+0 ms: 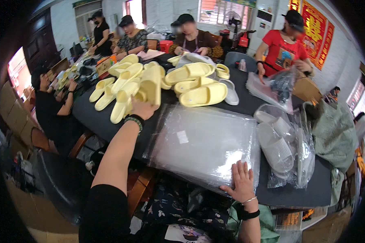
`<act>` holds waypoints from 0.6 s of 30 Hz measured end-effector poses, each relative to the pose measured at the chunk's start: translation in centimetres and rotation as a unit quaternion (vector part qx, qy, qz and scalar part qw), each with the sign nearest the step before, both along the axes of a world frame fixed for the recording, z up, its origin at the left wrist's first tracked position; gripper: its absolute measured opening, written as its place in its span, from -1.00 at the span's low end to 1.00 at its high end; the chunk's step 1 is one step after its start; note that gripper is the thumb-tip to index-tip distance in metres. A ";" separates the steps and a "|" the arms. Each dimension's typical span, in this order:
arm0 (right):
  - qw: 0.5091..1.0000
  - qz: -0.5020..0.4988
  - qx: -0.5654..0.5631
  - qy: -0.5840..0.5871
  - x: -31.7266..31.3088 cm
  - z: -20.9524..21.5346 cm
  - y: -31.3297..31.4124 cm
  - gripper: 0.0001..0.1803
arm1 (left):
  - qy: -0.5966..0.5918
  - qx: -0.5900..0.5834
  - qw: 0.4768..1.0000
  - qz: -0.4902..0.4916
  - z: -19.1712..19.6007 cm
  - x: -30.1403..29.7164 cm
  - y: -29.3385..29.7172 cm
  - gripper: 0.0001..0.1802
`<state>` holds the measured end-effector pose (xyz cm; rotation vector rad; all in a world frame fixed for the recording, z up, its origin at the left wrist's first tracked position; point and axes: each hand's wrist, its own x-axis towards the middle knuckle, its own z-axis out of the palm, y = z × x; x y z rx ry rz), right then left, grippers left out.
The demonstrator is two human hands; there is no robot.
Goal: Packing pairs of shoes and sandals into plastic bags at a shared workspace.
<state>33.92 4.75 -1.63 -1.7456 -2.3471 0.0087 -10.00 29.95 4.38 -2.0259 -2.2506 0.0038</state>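
Left hand (142, 108) grasps a yellow slipper (150, 87); right hand (242, 183), fingers released, presses the plastic bags (202, 141), which could slide off the surface (109, 121).

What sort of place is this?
Probably a small packing workshop: a heap of pale yellow slide sandals on a black table, a stack of clear plastic bags, and bagged grey sandals.

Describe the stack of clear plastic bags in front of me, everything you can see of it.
The stack of clear plastic bags lies flat on the dark table, its near edge overhanging the table's rim. The bags are thin, glossy, see-through film, slightly wrinkled, catching glare, with a small white label near the middle. The right hand rests flat, fingers spread, on the near right corner. The left hand is off it, among the yellow slippers beyond.
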 end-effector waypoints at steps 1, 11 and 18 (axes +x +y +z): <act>1.000 0.002 0.004 0.003 0.1 -0.1 0.0 0.12 | 0.020 -0.016 1.000 -0.012 -0.1 0.0 0.1 -0.35; 1.000 -0.006 -0.007 0.015 0.5 0.7 0.1 0.06 | -0.081 -0.012 0.995 0.061 -2.1 3.5 2.8 -0.04; 0.999 -0.016 0.014 0.040 0.3 -0.1 0.4 0.08 | 0.002 0.053 0.996 0.071 -4.3 -2.1 7.0 -0.11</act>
